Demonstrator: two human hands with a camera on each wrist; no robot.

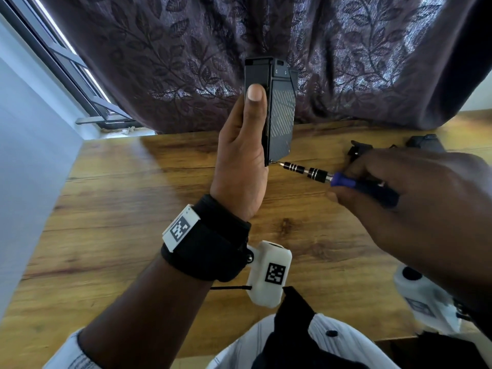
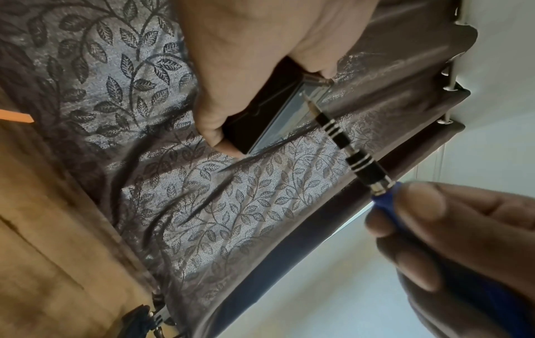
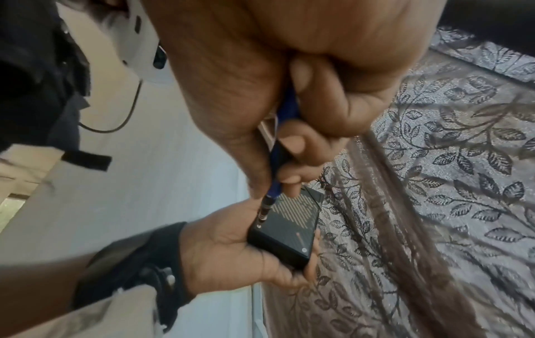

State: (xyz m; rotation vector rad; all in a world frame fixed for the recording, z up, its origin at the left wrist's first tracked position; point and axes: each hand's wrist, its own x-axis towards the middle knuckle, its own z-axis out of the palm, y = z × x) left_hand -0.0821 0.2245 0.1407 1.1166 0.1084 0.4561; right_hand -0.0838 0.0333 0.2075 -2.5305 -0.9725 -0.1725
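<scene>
One black case (image 1: 282,115) in left hand (image 1: 239,161); right hand (image 1: 412,198) holds screwdriver (image 1: 306,170) against it.

Black parts (image 1: 425,141) on wooden table (image 1: 119,222)

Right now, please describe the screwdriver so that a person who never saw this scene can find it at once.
Look above the wooden table, where the left hand holds a black box upright. The right hand grips the screwdriver, its tip at the box's lower corner. Alone here, it has a blue handle and a black shaft with silver rings.
</scene>
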